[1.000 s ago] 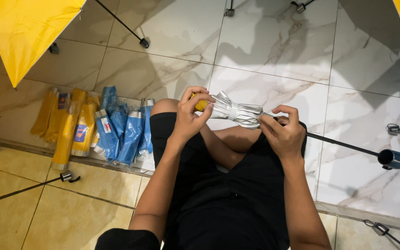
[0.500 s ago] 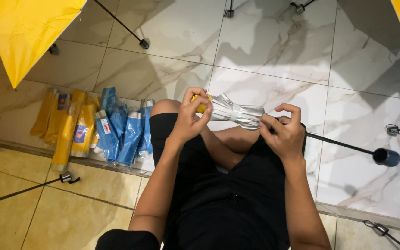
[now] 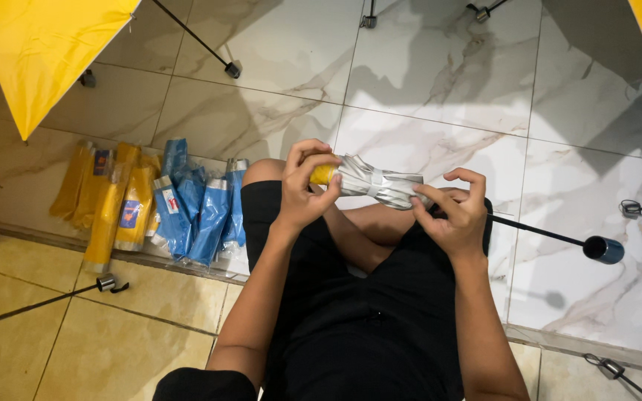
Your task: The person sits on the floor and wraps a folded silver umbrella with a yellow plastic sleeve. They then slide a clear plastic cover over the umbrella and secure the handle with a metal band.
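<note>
**Folded silver umbrella held over the lap, both hands on it**

Centre of frame: the left hand (image 3: 305, 191) is clenched around the yellow-tipped end of a folded, silver-grey fabric umbrella (image 3: 375, 183). The right hand (image 3: 453, 212) grips the other end, fingertips pinching the bunched folds, fingers curled. A thin black shaft runs on right from that hand to a dark round blue-black handle cap (image 3: 603, 249) at mid-right.

Change from a second ago: the handle cap sits slightly lower and left relative to the floor tile; the bundle looks a little tighter and the right fingers more curled. Hands otherwise in the same grip. Reads as compacting work continuing, not finished.

Seated person, black shorts, knees up, on a white marble-pattern tiled floor (image 3: 425, 82).

Containers: at mid-left, a row of flat sleeves lies on the floor, yellow sleeves (image 3: 109, 200) outermost, blue sleeves (image 3: 195, 208) beside them, touching. Each looks filled; contents cannot be told.

Open yellow umbrella canopy (image 3: 46, 52) at upper left.
</note>
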